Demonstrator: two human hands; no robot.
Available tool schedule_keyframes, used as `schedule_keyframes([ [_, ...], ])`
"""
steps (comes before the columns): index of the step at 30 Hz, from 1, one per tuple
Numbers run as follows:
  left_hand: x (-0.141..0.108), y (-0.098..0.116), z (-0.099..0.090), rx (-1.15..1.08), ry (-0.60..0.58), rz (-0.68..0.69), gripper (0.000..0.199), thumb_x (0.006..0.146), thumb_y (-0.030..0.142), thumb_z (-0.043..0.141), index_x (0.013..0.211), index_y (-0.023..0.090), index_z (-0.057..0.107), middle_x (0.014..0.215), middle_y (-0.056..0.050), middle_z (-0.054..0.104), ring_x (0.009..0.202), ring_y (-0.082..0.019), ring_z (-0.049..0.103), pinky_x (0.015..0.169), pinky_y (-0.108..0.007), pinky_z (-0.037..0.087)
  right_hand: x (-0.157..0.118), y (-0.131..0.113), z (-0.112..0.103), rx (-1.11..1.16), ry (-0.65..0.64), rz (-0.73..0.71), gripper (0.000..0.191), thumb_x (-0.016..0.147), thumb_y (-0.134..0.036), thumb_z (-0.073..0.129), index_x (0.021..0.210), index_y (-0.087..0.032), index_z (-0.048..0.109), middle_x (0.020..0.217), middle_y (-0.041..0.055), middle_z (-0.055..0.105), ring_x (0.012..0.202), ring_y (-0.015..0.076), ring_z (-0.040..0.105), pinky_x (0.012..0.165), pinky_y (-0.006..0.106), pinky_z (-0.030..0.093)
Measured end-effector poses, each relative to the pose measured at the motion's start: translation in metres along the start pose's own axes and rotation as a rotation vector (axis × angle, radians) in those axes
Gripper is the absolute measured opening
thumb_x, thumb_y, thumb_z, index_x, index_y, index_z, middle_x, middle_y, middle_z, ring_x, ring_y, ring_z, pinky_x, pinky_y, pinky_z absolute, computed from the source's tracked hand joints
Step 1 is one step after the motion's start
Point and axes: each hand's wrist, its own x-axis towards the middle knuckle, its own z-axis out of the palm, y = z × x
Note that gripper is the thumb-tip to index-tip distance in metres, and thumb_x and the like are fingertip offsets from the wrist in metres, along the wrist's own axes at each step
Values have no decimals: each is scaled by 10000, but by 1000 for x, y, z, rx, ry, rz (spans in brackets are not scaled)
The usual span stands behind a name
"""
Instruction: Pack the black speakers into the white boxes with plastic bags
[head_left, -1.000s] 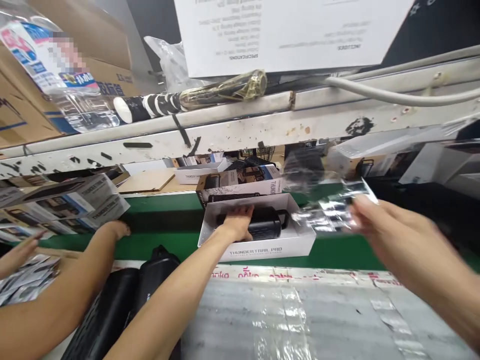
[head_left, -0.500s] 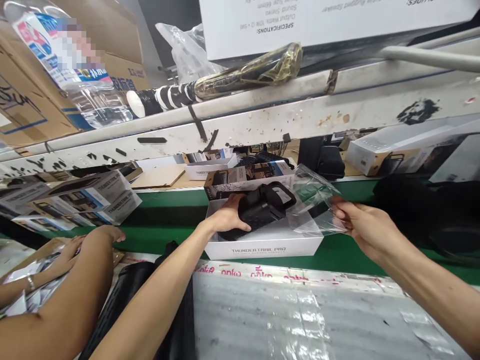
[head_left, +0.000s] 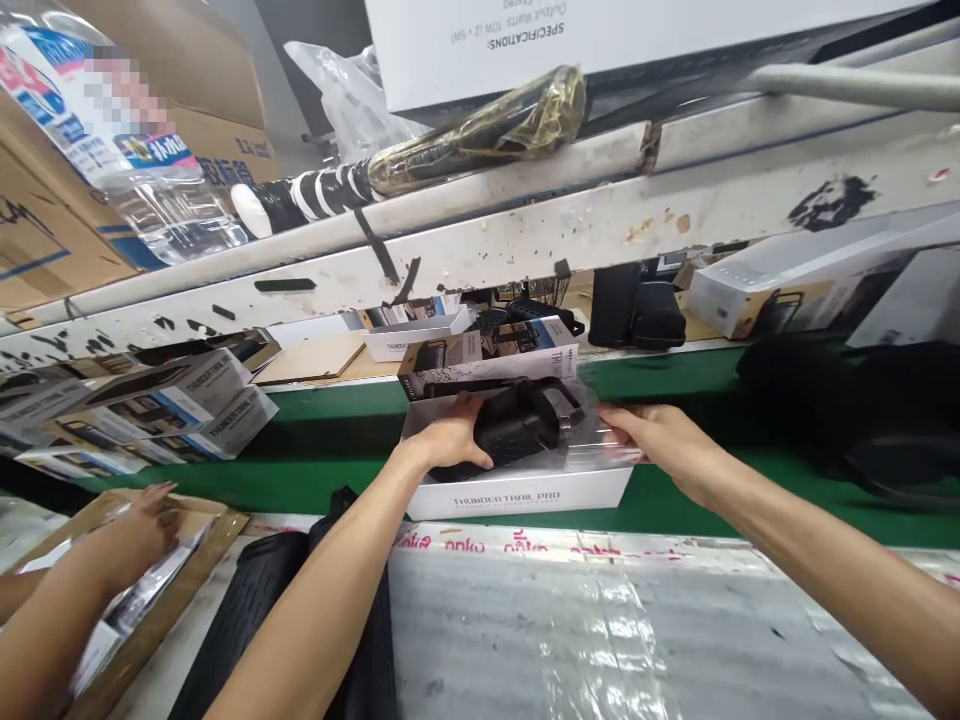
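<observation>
A black portable speaker [head_left: 510,432] with a handle at its right end lies in an open white box [head_left: 517,498] marked THUNDERTRAIL PRO. My left hand [head_left: 454,440] grips the speaker's left part, thumb in front and fingers over the far side. Clear plastic bag film [head_left: 596,440] lies around the speaker's handle end. My right hand [head_left: 649,432] pinches that film at the box's right end; its fingertips are partly blurred. The box's raised printed lid [head_left: 495,350] stands behind the speaker.
The box rests on a green conveyor belt [head_left: 337,425]. More printed boxes [head_left: 180,405] sit at left. Black speakers [head_left: 277,600] lie near my left forearm. A co-worker's hand [head_left: 146,535] reaches into a carton [head_left: 217,525]. A white shelf beam [head_left: 480,240] crosses above.
My right hand has moved left, bringing the plastic film in against the speaker's handle end. My left hand keeps its grip. The co-worker's near arm has drawn back toward the carton.
</observation>
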Motion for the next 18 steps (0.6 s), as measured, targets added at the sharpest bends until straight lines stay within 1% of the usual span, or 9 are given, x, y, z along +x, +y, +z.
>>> schedule_keyframes([
  [2,3,3,5,76,-45,-16,1061,592,301,906,1495,198,358,1543,-161,378,1384,-358,466,1121,-404,459,-1,2,-2,-260,43,-45,585,879,-667,516,1103,-161,705,1089,174,714,1044,358,666,871,460,544],
  [4,5,5,10,147,-59,-36,1041,610,301,897,1492,198,353,1549,-167,365,1333,-372,515,1059,-420,507,-3,6,-1,-481,129,-192,784,860,-735,482,1381,-158,578,1354,185,608,1259,426,547,1003,557,485],
  [6,7,8,16,201,-66,-42,1022,616,293,894,1483,196,363,1530,-167,387,1289,-380,550,1011,-424,532,-6,14,5,-526,111,-324,861,880,-748,423,1537,-191,415,1518,138,475,1392,410,429,1107,571,417],
  [8,9,11,24,254,-88,-47,1022,605,248,899,1481,187,376,1519,-179,402,1309,-392,533,1029,-430,517,-10,25,16,-440,7,-369,828,914,-733,370,1581,-245,340,1572,82,415,1447,354,379,1173,523,371],
  [10,9,13,31,299,-110,-62,1038,594,204,905,1490,187,381,1513,-190,416,1343,-395,501,1096,-457,463,-12,36,26,-373,-58,-322,808,906,-742,386,1559,-267,382,1570,71,420,1452,340,377,1196,513,343],
  [12,4,11,33,293,-103,-29,1048,615,270,913,1508,208,371,1536,-185,403,1402,-393,434,1185,-507,359,-6,40,28,-350,-6,-293,783,892,-744,422,1476,-228,502,1514,113,485,1424,347,414,1203,502,329],
  [15,-12,-1,23,193,47,-11,848,759,505,802,1474,237,434,1575,-150,383,1461,-376,356,1235,-521,274,25,29,19,-339,249,-314,708,903,-659,537,1421,-177,551,1480,169,503,1418,334,420,1196,438,326],
  [17,-25,-14,14,145,219,-228,604,901,496,636,1422,226,491,1535,-147,448,1455,-366,373,1227,-519,281,58,10,14,-339,324,-303,842,859,-578,686,1534,-155,414,1563,179,397,1468,332,342,1201,414,289],
  [18,-30,-23,10,131,279,-380,520,947,455,568,1401,211,508,1497,-159,490,1437,-368,400,1208,-529,304,75,1,15,-313,289,-266,912,844,-548,728,1571,-151,346,1584,185,362,1475,337,326,1193,414,282],
])
